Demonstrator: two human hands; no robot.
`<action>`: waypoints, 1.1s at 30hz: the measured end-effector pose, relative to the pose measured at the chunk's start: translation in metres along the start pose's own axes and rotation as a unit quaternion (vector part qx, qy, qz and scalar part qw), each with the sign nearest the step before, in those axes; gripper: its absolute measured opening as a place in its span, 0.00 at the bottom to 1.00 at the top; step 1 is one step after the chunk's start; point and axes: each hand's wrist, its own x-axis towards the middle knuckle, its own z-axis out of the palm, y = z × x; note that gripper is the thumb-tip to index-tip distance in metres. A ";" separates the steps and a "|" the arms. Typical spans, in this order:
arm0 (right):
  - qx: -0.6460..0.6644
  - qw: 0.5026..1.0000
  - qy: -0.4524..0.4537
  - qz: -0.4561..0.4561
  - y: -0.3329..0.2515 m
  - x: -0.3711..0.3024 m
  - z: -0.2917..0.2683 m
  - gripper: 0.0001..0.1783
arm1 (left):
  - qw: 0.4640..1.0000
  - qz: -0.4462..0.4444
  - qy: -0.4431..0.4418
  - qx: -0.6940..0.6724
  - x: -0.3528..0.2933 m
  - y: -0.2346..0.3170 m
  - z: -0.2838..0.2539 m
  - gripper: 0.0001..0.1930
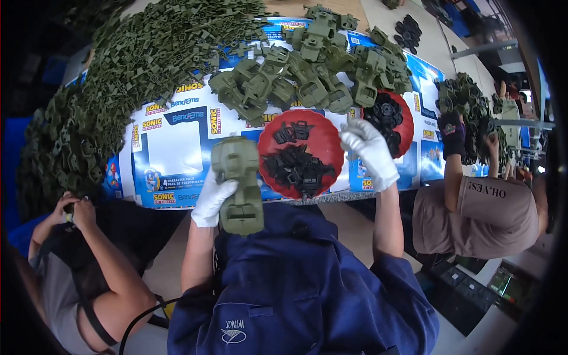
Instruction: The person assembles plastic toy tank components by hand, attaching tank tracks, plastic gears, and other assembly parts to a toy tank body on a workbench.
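Observation:
My left hand (214,198), in a white glove, is wrapped round a green plastic toy vehicle body (244,204), held upright in front of my chest at the table's near edge. My right hand (368,148), also gloved in white, hovers by the right rim of a red scalloped bowl (270,168). Its fingers are drawn together, and whatever they may hold is too small to make out. Black plastic parts (302,168) lie in that bowl. Behind my right hand, a second red bowl (406,121) holds black toy wheels (384,115).
Beyond the bowls lie green vehicle bodies (313,80). A large heap of small green parts (171,44) covers the far left. Printed cardboard (171,151) lines the table. One person (97,254) works at my left, another (473,216) at my right beside more green parts (464,97).

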 end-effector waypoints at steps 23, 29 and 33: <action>0.257 0.963 -0.052 0.061 0.065 0.003 0.044 0.14 | 0.986 -0.018 0.009 0.167 0.014 0.002 0.041 0.54; 0.298 0.911 -0.265 0.106 0.009 -0.026 0.035 0.13 | 0.907 -0.005 -0.159 0.390 0.029 0.009 0.045 0.55; 0.029 0.980 -0.177 0.081 -0.013 -0.025 0.061 0.16 | 0.872 0.000 -0.229 0.432 0.039 0.012 0.056 0.57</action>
